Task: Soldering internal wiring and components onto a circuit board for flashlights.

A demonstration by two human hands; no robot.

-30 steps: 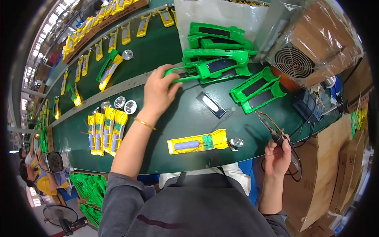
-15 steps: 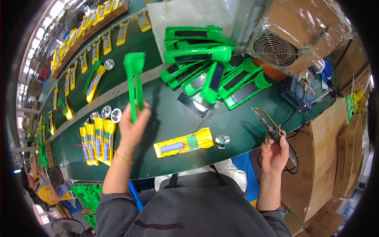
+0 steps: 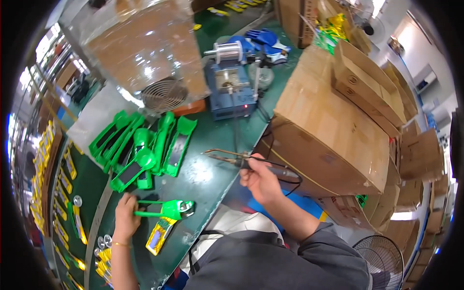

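Observation:
My left hand [image 3: 126,216] is closed on the end of a green plastic casing [image 3: 171,210]. That casing is held low over a yellow casing half [image 3: 159,232] with a blue battery cell and a small circuit board, covering its upper part. Whether the two touch, I cannot tell. At the green casing's head end a shiny round reflector [image 3: 187,208] shows. My right hand [image 3: 262,180] grips a soldering iron [image 3: 268,168] with a thin bent metal tube along it, its tip pointing left above the green table [image 3: 205,176].
Green casings [image 3: 140,147] lie piled beyond my left hand. A blue soldering station [image 3: 229,92] with a solder reel stands at the back, beside a plastic-wrapped box [image 3: 145,43]. Large cardboard boxes [image 3: 333,116] flank the right edge. Several yellow casings [image 3: 104,266] lie at the left.
The view has swung to the right. My left hand has lowered the green casing from the air to over the yellow casing half. My right hand still holds the soldering iron.

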